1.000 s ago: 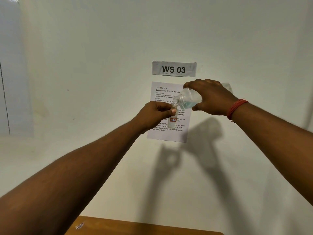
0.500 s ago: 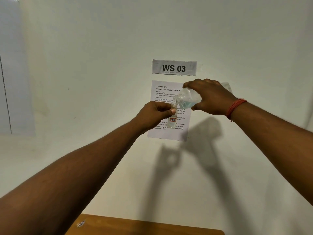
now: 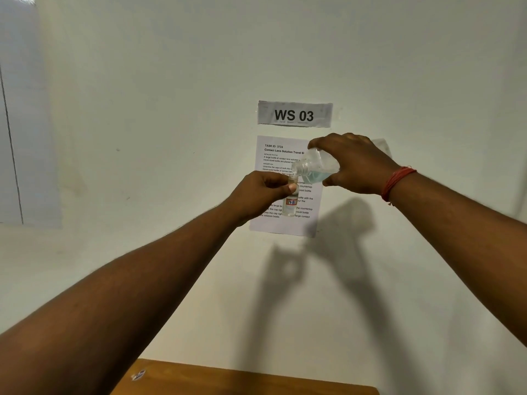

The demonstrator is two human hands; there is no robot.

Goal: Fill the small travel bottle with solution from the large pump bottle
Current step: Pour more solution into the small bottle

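I see my left grip [image 3: 263,192] pinching the small travel bottle [image 3: 291,202] upright, thumb across its neck, in front of the instruction sheet [image 3: 281,223]. My right grip [image 3: 355,163] wraps the large bottle [image 3: 315,168], tilted with its open mouth touching the small bottle's top, blue solution pooled inside.

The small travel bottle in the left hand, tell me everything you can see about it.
The small travel bottle is a slim, clear plastic-looking tube, held upright and uncapped in front of the printed sheet. A red-edged sticker reading 78 sits on its lower half. The left hand pinches its upper part; the tilted large bottle, gripped by the right hand, has its mouth at the opening. Its fill level is unclear.
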